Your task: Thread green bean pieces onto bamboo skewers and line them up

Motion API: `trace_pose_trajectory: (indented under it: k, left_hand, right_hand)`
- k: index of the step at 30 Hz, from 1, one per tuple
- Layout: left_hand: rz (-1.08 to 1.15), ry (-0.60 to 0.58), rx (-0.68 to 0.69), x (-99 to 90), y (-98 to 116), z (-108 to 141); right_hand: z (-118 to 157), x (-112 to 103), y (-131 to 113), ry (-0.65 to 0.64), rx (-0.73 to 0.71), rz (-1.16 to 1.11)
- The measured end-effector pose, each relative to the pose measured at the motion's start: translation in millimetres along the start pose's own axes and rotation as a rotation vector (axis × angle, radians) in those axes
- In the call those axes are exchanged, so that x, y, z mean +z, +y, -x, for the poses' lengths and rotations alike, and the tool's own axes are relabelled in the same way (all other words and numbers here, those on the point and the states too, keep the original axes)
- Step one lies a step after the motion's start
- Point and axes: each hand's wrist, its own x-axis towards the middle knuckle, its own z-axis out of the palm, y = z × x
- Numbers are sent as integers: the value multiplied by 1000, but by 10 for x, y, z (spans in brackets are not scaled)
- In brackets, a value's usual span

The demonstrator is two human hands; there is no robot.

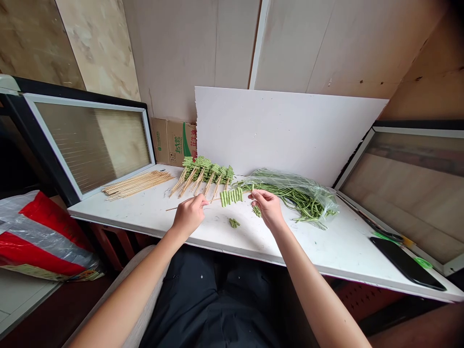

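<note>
My left hand point(190, 213) is closed around a thin wooden skewer point(214, 199), whose blunt end sticks out to the left. Several short green bean pieces point(232, 196) are threaded side by side on it. At the skewer's other end, my right hand point(267, 208) pinches one more bean piece point(253, 187) between thumb and fingers. Below on the white table lie two small piles of cut bean pieces, one pile point(234, 223) between the hands and another pile point(256, 211) partly hidden by my right hand.
Finished bean skewers point(208, 171) are stacked at the back, beside bare skewers point(139, 184). Long green beans point(308, 203) lie partly in a clear plastic bag point(282, 176). Scissors point(384, 229) and a black phone point(406, 261) rest at right. A cardboard box point(174, 140) and white board point(282, 130) stand behind.
</note>
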Motion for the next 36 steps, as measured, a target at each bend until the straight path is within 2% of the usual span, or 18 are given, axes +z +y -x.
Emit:
trace_pose_trajectory:
  k: [13,20,25,30,33,36]
  left_hand:
    - [-26,19,34,-31,-59,-3]
    - [-46,45,62,-50,-50,-5]
    - [-53,124,143,-82,-7,-28]
    - [-43,147,131,-173,-34,-88]
    - [-48,153,75,-208,-94,-107]
    - [-54,142,17,-205,-157,-105]
  right_hand:
    - [53,102,48,-6,-19,19]
    - [85,157,71,46,-15,3]
    - [166,281,58,6,-35,7]
    - [155,297,15,-39,-6,-19]
    - [77,149,-16,-111,5,97]
    - [9,-25,25,-215,-8,434]
